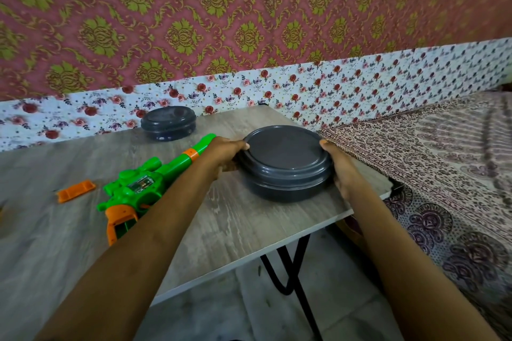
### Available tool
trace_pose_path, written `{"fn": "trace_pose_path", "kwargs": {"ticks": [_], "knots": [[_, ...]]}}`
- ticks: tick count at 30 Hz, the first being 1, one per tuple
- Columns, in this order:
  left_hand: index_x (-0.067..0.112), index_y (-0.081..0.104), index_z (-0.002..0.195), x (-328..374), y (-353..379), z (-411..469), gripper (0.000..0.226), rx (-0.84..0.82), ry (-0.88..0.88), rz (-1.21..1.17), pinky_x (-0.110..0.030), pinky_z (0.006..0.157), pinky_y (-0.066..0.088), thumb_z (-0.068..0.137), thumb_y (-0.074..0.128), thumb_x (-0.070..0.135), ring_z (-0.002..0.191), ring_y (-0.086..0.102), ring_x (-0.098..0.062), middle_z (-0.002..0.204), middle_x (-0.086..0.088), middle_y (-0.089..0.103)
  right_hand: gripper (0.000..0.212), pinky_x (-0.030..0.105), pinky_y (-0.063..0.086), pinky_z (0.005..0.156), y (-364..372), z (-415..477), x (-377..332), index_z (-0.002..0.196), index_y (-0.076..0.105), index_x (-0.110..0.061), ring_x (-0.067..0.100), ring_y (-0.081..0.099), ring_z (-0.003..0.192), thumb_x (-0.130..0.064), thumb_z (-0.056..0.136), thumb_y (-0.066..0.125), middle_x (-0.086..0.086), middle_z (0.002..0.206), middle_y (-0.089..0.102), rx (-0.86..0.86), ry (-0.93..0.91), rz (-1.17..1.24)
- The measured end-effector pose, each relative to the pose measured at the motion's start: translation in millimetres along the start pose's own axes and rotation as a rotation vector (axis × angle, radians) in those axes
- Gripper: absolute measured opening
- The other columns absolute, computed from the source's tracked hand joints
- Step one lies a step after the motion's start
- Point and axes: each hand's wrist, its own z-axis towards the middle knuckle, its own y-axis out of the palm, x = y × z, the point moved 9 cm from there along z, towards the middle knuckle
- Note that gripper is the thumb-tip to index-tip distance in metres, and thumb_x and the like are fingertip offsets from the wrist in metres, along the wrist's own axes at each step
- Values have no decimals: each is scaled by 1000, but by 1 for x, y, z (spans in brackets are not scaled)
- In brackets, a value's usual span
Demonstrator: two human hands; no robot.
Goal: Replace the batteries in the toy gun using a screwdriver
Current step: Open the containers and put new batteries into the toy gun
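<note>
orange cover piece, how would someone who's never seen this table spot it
Start at the grey wood-grain table and find the green toy gun. To its left, apart from it, lies the small flat orange cover piece, the only loose orange thing, unlike the round dark containers.

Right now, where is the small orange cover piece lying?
In the head view, the orange cover piece lies on the table at far left, apart from and just left of the green toy gun.

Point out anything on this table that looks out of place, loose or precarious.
The orange cover piece lies loose on the table, apart from the toy gun, so it looks detached. The large grey container, gripped by the left hand and right hand, sits close to the table's right edge. Nothing looks spilled.
</note>
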Motion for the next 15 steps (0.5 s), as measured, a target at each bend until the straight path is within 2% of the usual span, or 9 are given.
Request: {"fn": "trace_pose_path", "kwargs": {"ticks": [2, 3, 6, 9, 12, 15], "knots": [[11, 59, 98, -4, 1, 0, 10, -24, -45, -4, -23, 54, 45, 89, 60, 15, 68, 54, -12, 81, -4, 57, 29, 30, 47, 78, 2, 0, -1, 103, 63, -17, 20, 63, 87, -41, 89, 53, 3, 89, 69, 16, 50, 3], [12, 58, 97, -6, 1, 0, 10, -37, -73, 9, -23, 53, 43, 89, 59, 18, 67, 54, -13, 80, -3, 56, 30, 31, 47, 76, 2, 0, -2, 102, 64, -16, 21, 63, 85, -41, 89, 54, 3, 86, 68, 23, 78, 6], [16, 55, 80, -10, 0, -1, 10, -43, -120, 16, -24, 54, 40, 89, 57, 19, 65, 51, -14, 76, -2, 54, 37, 32, 46, 70, 5, 4, -3, 110, 64, -14, 24, 61, 81, -41, 87, 53, 5, 83, 66, 29, 125, -9], [17, 56, 76, -15, 0, 4, 11, -39, -135, -30, -23, 56, 43, 86, 60, 18, 65, 52, -13, 75, -1, 55, 31, 30, 42, 62, 5, 7, -3, 104, 63, -12, 22, 58, 75, -36, 88, 52, 5, 82, 64, 62, 151, -16], [15, 59, 79, -19, -1, 9, 6, -23, -136, -99, -23, 57, 45, 83, 63, 17, 69, 56, -13, 77, -1, 59, 41, 30, 41, 60, 0, 12, -4, 116, 59, -9, 22, 58, 79, -34, 84, 57, 8, 99, 65, 124, 168, -12], [15, 58, 77, -22, -2, 13, 8, -4, -121, -134, -22, 56, 46, 83, 64, 15, 68, 55, -12, 75, 0, 57, 54, 28, 38, 60, -8, 19, -5, 128, 47, -6, 21, 57, 84, -29, 82, 62, 11, 117, 60, 209, 123, -26]]}}
